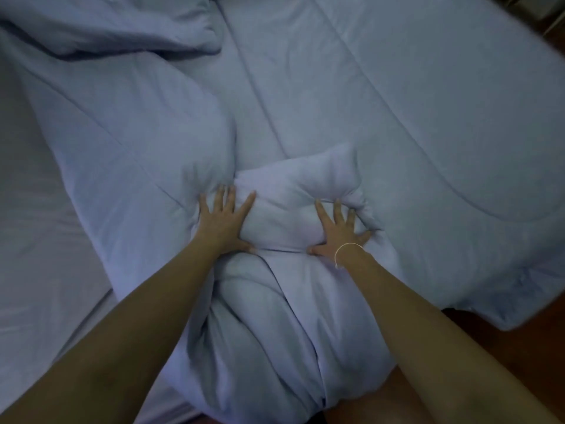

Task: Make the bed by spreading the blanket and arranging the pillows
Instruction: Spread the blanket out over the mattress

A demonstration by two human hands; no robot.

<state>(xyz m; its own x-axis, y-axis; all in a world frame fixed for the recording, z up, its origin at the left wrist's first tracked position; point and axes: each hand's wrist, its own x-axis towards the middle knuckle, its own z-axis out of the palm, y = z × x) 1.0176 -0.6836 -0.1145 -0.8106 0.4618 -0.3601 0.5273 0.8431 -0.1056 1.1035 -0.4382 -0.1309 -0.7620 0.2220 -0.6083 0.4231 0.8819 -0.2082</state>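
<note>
Plainly, hands: two, both bare, arms reaching forward over the bed from the near edge.
Left hand (222, 223): fingers spread and nearly straight, palm down, pressing on the bunched blanket; it grasps nothing.
Right hand (337, 232): fingers likewise splayed flat, pressing into the same bunch a little to the right; nothing clenched in it. One thin pale bracelet (342, 250) circles its wrist.
Blanket (397, 123): one, pale blue, quilted with long curved stitch lines. Its right part lies fairly flat across the bed; its middle is gathered into a puffy mound between and under the hands, and a thick twisted fold runs from there toward the near edge.
Blanket position: over the middle and right of the bed, reaching the near right corner, where it hangs a little past the edge.
Pillow (101, 22): one visible, same pale blue, at the far left, creased and slumped.
Sheet (33, 228): bare strip showing along the left side.
Floor (504, 347): dark reddish-brown, seen at the lower right.
</note>
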